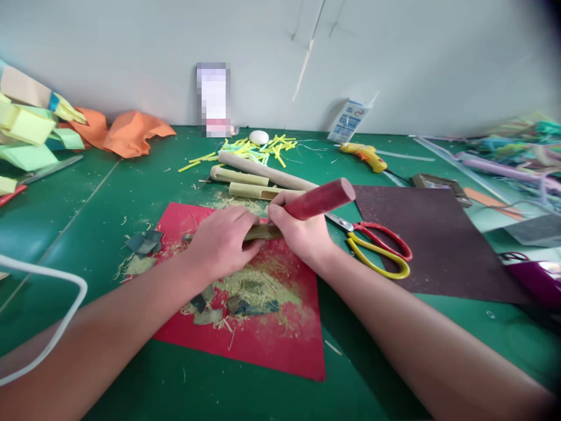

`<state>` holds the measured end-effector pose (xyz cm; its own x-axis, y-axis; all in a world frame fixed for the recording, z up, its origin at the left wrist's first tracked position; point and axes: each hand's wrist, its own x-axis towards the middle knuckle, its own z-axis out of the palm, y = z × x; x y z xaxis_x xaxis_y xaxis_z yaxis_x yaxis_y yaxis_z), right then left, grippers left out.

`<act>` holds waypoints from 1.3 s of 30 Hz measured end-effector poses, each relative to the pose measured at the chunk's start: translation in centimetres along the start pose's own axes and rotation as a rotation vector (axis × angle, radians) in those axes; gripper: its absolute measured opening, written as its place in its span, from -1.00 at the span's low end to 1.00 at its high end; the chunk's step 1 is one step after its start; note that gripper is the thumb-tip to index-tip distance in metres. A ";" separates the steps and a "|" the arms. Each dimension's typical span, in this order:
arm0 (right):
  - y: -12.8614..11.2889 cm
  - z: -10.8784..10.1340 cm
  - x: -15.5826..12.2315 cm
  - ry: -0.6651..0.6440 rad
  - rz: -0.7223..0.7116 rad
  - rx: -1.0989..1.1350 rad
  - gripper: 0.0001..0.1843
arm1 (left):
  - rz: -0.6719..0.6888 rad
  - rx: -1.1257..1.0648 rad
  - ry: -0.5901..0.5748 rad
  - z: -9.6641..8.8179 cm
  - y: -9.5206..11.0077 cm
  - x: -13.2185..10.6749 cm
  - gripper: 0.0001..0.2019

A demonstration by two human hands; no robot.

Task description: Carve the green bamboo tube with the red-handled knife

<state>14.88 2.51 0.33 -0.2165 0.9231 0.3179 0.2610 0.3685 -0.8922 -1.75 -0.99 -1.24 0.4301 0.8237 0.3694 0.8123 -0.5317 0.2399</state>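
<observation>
Bamboo piece: we see a short bamboo piece [262, 232] lying on the red sheet [280, 345], right between both hands, touching both.
Long axis: it runs left to right across our view, nearly level, one end under each hand.
Left hand: our left hand [223, 240] lies palm down over the left end, fingers curled around it and pressing it onto the sheet.
Right hand: our right hand [302, 234] is closed in a fist around the red handle [322, 200] of a tool; the handle points up and to the right, away from the bamboo.
Tool tip: hidden under the right hand; we cannot tell whether it is a blade or where it meets the bamboo.
Nearer hand: both hands are on the piece; the left covers more of its length, the right sits at its right end.
Shavings: pale shavings [258, 286] and dark green scraps are heaped on the red sheet just below the hands.
Table: a green mat [175, 392] lies under everything.
Scissors: red and yellow scissors [377, 248] lie just right of the right hand, handles towards us.
Other bamboo: two cut sections [245, 182] and a longer pale stick [263, 168] lie behind the hands, near but apart.
Containers: we see none near the hands; nothing here holds anything.
Farther off: a yellow glue gun [363, 155] and yellow strips [258, 149] lie by the wall.
</observation>
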 end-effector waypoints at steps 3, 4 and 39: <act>0.1 0.1 0.0 -0.015 -0.008 -0.007 -0.81 | -0.004 -0.005 -0.001 0.0 -0.1 0.0 -0.85; 0.1 0.1 0.0 -0.019 -0.002 -0.001 -0.81 | -0.004 -0.006 0.002 0.0 -0.1 0.0 -0.84; -0.2 -0.3 0.0 -0.087 0.048 -0.039 -0.80 | -0.099 -0.079 -0.036 -0.4 -0.3 0.1 -0.85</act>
<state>15.09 2.45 0.62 -0.2829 0.9274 0.2446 0.3088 0.3295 -0.8922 -2.10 -0.81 -0.89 0.3645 0.8787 0.3084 0.8186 -0.4602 0.3436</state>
